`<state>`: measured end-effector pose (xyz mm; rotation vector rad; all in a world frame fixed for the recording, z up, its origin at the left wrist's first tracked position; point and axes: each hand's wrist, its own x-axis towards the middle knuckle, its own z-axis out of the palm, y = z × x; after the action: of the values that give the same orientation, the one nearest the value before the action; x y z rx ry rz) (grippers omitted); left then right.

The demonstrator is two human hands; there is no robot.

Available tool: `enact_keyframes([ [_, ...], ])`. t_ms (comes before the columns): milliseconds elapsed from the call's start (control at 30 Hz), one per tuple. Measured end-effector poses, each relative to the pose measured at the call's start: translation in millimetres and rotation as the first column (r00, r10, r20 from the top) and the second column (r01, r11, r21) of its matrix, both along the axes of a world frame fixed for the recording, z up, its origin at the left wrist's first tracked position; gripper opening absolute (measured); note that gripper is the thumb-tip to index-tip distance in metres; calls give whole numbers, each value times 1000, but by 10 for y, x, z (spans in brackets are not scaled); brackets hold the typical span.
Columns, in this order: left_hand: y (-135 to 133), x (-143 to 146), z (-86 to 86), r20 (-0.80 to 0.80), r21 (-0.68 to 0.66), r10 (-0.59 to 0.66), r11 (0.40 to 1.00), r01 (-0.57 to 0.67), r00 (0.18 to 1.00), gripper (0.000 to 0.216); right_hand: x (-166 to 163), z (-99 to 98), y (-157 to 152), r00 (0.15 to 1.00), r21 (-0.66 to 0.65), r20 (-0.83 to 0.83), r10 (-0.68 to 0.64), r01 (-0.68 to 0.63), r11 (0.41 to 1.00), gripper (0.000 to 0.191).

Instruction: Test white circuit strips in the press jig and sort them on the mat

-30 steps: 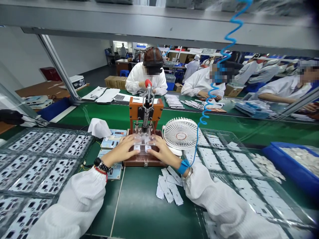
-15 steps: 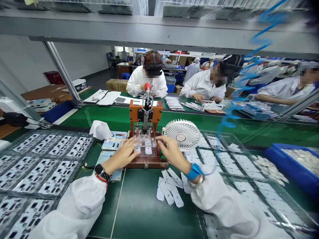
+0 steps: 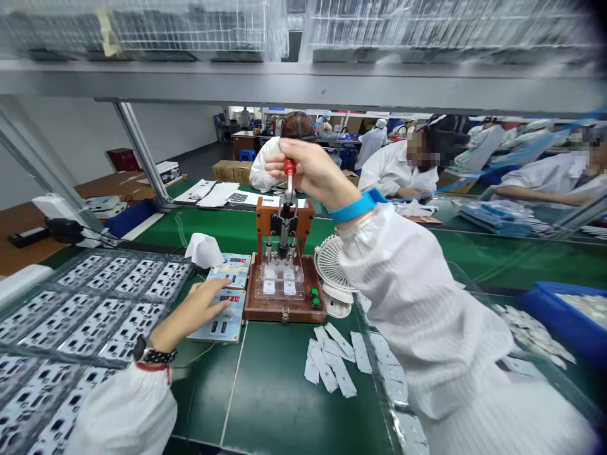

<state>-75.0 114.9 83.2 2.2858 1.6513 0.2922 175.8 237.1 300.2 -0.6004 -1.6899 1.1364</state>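
My right hand is closed around the red-tipped lever of a toggle press, an orange upright frame on a brown base. Under the press's plunger, a clear fixture carries two small white boards. My left hand lies with fingers stretched over two light-blue meter boxes, one behind and one nearer me, both with red digits. It holds nothing; whether the fingertips touch the nearer box I cannot tell. Two green buttons sit on the base's right side.
Loose white boards lie right of the press. At left are trays of boards; at right stand a white fan, partly behind my sleeve, and a blue bin. A shelf beam spans overhead. Co-workers sit opposite.
My right hand has risen from the fixture to the lever's red tip and gripped it. My left hand has moved left from the fixture to the meter boxes.
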Motion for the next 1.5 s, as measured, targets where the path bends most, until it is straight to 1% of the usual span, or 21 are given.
enact_keyframes([
  [67,-48,-171,-49,-21,-152,22,988,-25,1000,57,113,5,-345,997,203,60,58,-69,977,20],
  [133,-66,-249,-110,-6,-198,16,980,-17,1000,67,218,-133,-685,982,394,182,52,-121,911,23],
  [200,-44,-244,-164,11,-185,9,983,-7,1000,79,267,-403,-919,965,558,258,-40,-115,822,15],
  [233,-16,-222,-184,13,-184,0,983,2,1000,86,268,-564,-984,959,635,259,-113,-81,768,15],
  [300,67,-163,-205,1,-201,-36,979,35,999,100,246,-867,-1022,937,761,247,-246,-30,648,25],
  [367,168,-105,-208,-29,-240,-76,968,67,997,113,219,-1068,-999,912,816,255,-322,-24,578,32],
  [433,263,-53,-202,-69,-292,-104,953,79,992,120,212,-1145,-986,899,815,278,-339,-34,578,35],
  [533,353,26,-197,-150,-340,-137,937,79,979,125,260,-1157,-1062,908,783,271,-320,-15,622,37],
  [600,371,70,-194,-203,-332,-151,940,77,967,127,337,-1201,-1169,918,763,219,-329,49,644,41],
  [700,356,70,-170,-206,-330,-172,939,97,963,130,537,-1381,-1358,916,732,154,-370,145,666,43],
  [767,337,4,-148,-160,-345,-187,931,122,969,133,724,-1546,-1482,903,678,210,-374,142,722,40],
  [833,326,-100,-139,-119,-347,-177,929,126,977,135,928,-1714,-1598,881,539,343,-327,101,836,34],
  [900,331,-212,-159,-84,-344,-169,930,131,982,134,1116,-1872,-1703,864,311,448,-230,90,946,26],
  [933,339,-259,-181,-65,-348,-175,927,142,982,133,1196,-1947,-1749,866,181,469,-176,100,978,23],
  [967,348,-298,-207,-49,-355,-183,922,154,982,132,1263,-2020,-1789,875,55,466,-127,115,992,22],
  [1033,370,-348,-267,-31,-363,-197,915,173,980,130,1360,-2166,-1850,915,-166,399,-53,129,978,22],
  [1100,391,-370,-316,-38,-360,-193,918,166,981,129,1413,-2313,-1882,955,-353,298,-5,115,929,26],
  [1167,408,-381,-345,-48,-357,-191,920,162,980,130,1433,-2455,-1887,977,-480,211,3,101,871,29],
  [1267,426,-391,-353,-50,-365,-184,918,154,982,134,1425,-2642,-1866,990,-579,129,-55,121,806,34],
  [1367,426,-371,-326,-62,-357,-143,927,111,988,134,1392,-2766,-1851,989,-638,48,-137,136,758,37],
  [1500,392,-270,-236,-134,-334,-121,940,70,984,132,1342,-2797,-1873,981,-641,22,-191,161,750,36],
])
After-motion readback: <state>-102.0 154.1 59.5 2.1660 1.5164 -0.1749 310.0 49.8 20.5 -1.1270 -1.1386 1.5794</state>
